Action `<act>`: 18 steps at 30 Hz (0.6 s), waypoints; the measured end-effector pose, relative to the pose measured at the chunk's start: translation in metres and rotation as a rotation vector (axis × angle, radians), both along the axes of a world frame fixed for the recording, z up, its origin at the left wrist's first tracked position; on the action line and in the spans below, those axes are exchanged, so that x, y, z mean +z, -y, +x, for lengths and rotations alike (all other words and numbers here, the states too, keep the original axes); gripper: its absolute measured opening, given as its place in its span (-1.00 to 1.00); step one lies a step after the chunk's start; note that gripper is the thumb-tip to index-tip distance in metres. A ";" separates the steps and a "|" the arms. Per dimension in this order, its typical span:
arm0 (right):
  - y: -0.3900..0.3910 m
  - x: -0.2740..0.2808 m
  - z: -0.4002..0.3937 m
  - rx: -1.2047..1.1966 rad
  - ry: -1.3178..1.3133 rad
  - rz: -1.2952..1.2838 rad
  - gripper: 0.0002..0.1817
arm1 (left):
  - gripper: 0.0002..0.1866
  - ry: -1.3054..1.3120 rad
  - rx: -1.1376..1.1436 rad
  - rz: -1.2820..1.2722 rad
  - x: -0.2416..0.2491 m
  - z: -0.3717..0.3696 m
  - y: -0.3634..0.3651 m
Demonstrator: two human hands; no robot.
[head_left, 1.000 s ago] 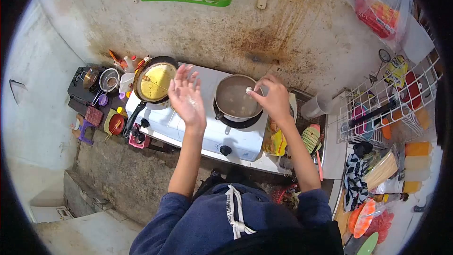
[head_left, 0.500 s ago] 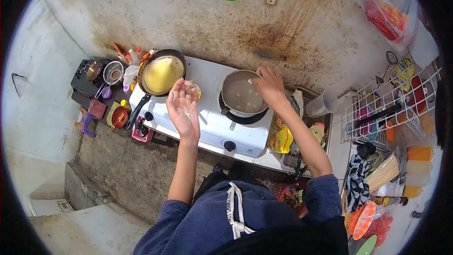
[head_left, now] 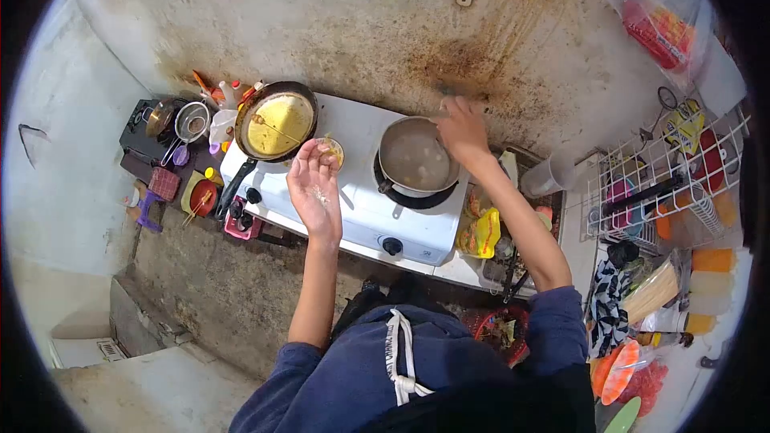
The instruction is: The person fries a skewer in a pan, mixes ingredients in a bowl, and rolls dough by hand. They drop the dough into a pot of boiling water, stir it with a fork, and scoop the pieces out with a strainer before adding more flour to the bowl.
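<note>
My left hand is turned palm up in front of the stove, fingers stretched and slightly cupped, with white residue on the palm. Just beyond its fingertips stands a small bowl with yellowish contents. My right hand hovers at the right rim of the pot, its bent fingers smeared by motion; I cannot tell whether they hold anything. Cloudy greyish liquid with several pale lumps fills the pot. To the left, a dark frying pan holds something yellow with a thin brown stick across it.
Both pans sit on a white gas stove. At its right are a yellow packet and a clear plastic cup. A white wire rack stands farther right. Left of the stove are a strainer and a red bowl.
My right hand has risen from over the pot toward its far right rim; the pale bit at its fingertips no longer shows. A brown stick now shows in the frying pan. My left hand stays nearly still.
</note>
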State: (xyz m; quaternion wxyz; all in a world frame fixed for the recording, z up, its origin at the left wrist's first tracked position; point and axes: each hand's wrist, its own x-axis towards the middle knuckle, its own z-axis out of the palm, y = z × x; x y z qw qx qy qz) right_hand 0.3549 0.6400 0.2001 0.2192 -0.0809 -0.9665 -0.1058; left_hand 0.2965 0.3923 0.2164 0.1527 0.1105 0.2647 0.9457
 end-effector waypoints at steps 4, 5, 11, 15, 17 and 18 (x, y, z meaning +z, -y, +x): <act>0.050 0.082 0.046 -0.023 -0.150 -0.481 -0.81 | -0.60 -0.015 -0.007 0.000 0.007 0.011 0.001; 0.063 0.091 0.059 0.001 -0.209 -0.592 -0.80 | -0.59 -0.069 -0.020 -0.036 0.008 0.018 -0.004; 0.154 0.043 0.110 0.178 -0.418 -0.829 -0.29 | -0.44 -0.307 -0.571 -0.210 0.017 0.100 -0.048; 0.170 0.018 0.136 0.011 -0.572 -0.993 -0.23 | -0.47 -0.146 -0.832 -0.061 -0.006 0.137 -0.056; 0.177 0.005 0.151 -0.049 -0.614 -1.036 -0.23 | -0.46 0.049 -0.955 -0.100 -0.016 0.154 -0.056; 0.180 0.001 0.160 -0.085 -0.652 -1.076 -0.22 | -0.46 0.045 -1.015 -0.101 -0.023 0.164 -0.054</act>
